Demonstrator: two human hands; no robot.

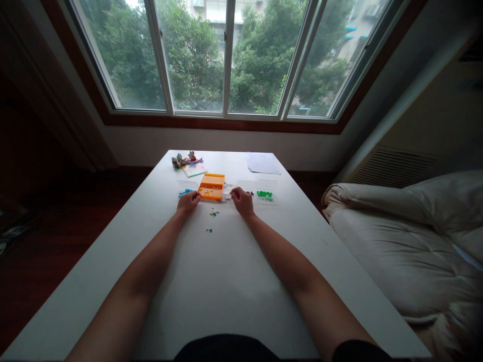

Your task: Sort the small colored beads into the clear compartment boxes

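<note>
My left hand point(188, 201) rests at the near left corner of an open orange box point(214, 179), its fingers pinched together by the box's edge. What the fingertips hold is too small to make out. Small yellow pieces lie inside the box. To the right, my right hand point(242, 202) has thumb and finger pinched beside a clear tray point(227, 189). Any item in that pinch cannot be made out. A thin cord point(225, 202) curves on the table between the hands. Blue pieces point(185, 192) sit in a clear tray just behind my left hand.
Green pieces point(264, 194) fill part of a clear tray at right, near a few dark pieces point(249, 193). Loose yellow and blue pieces point(214, 213) lie in front. Toy figures point(183, 160), a pastel card point(195, 170) and white papers point(263, 163) are farther back.
</note>
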